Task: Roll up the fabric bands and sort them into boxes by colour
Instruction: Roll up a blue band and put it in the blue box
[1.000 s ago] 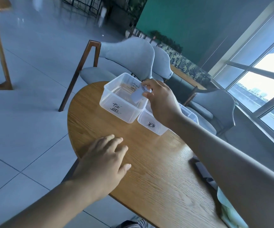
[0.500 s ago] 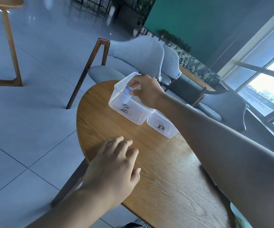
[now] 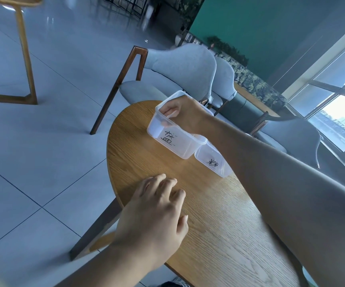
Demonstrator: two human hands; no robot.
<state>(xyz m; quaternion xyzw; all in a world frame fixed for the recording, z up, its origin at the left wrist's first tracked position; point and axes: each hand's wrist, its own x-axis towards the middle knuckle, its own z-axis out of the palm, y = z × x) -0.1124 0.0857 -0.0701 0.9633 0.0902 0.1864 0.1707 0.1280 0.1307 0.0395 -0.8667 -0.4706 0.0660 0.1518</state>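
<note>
At the far end of the wooden tabletop (image 3: 219,220), seen from the head camera, two clear plastic boxes are set side by side, each marked by hand on its near wall so that colours can be told apart. The box with the blue label (image 3: 167,139) stands to the left; the second box (image 3: 213,162) touches its right corner and is partly covered by the forearm.

The right hand (image 3: 185,113) is reached down inside the blue-labelled box, its wrist crossing the near rim. Its grip is narrow, the fingers curled toward the left wall of that box, and a small pale-blue shape (image 3: 164,122) is seen through the plastic just beneath them. This is judged to be the rolled fabric band, lowered deep into the box so that the roll is set down rather than dropped and does not spring open. Whether the band is pinched or already released cannot be told.

The left hand (image 3: 157,212) is laid on the tabletop nearer than the blue-labelled box, well apart from it, fingers loosely bent and holding nothing; it is judged to be parked there as a brace.

Grey padded chairs (image 3: 179,73) are placed beyond the blue-labelled box.
</note>
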